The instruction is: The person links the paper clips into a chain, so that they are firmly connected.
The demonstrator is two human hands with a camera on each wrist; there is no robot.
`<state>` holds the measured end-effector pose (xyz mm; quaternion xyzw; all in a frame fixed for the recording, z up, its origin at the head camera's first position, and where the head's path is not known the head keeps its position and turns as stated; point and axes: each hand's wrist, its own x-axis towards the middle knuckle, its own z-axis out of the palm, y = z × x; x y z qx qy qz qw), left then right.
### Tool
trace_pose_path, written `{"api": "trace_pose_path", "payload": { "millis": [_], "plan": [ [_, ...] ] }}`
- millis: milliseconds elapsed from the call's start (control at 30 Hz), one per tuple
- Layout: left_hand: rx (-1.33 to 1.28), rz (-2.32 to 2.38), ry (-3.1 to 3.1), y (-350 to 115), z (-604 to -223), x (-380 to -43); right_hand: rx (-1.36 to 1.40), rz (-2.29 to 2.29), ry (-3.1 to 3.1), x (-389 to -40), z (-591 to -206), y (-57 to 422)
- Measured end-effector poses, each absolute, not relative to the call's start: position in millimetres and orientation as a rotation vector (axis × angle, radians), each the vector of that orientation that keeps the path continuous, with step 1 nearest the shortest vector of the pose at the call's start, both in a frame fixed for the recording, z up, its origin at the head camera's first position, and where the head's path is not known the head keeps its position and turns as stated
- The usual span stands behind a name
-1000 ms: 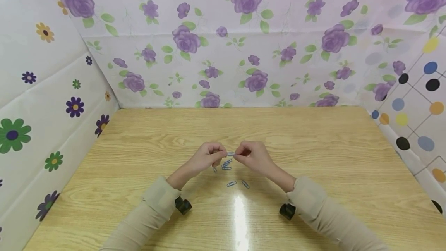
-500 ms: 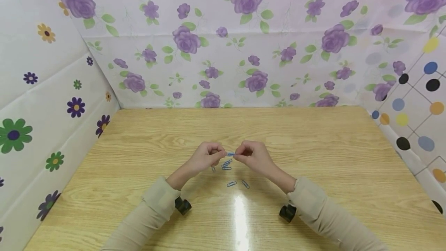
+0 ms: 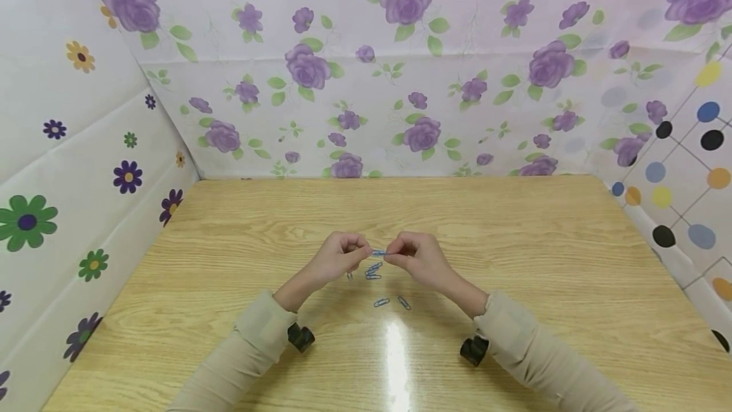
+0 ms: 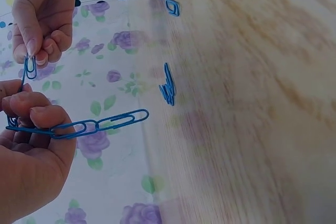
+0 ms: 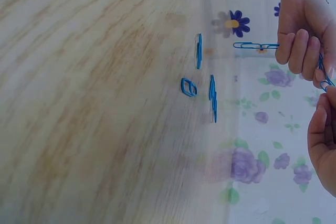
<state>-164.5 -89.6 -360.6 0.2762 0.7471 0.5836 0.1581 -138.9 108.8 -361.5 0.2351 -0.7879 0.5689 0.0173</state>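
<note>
My left hand (image 3: pixel 338 258) holds a short chain of linked blue paper clips (image 4: pixel 121 120), whose free end dangles past the curled fingers. Between thumb and fingertips, my right hand (image 3: pixel 422 260) pinches a single blue paper clip (image 4: pixel 31 68). The two hands face each other, fingertips close together above the table, and the clips meet in the small gap between them. Close below the hands lies a small pile of blue paper clips (image 3: pixel 373 271). Nearer the front are two separate paper clips, one on the left (image 3: pixel 381 302) and one on the right (image 3: pixel 404 302).
The wooden table (image 3: pixel 274 227) stretches out on all sides of the hands. A flowered cloth (image 3: pixel 366 81) hangs along its back edge, with patterned cloths at left and right. Dark wrist cameras sit under both sleeves, close over the tabletop.
Both hands stay nearly in place, still pinching at the same spot. The dangling end of the chain has swung slightly left. The clips on the table have not been moved.
</note>
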Motion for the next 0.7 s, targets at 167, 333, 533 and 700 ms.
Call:
{"api": "trace_pose_path", "payload": {
  "millis": [167,333,533,700],
  "plan": [
    [0.763,1.689,2.172,-92.0,-360.7,-165.0,0.719,1.766,-2.438,-139.3,-359.9,109.8],
    [0.705,1.743,2.191,-96.8,-378.7,-174.7,0.677,1.764,-2.443,-139.2,-357.6,111.4],
    [0.675,1.787,2.134,-96.8,-389.7,-178.1,0.623,1.796,-2.467,-136.9,-356.0,113.6],
    [0.673,1.852,2.070,-96.0,-389.7,-177.8,0.597,1.735,-2.508,-136.9,-355.8,114.6]
  ]
}}
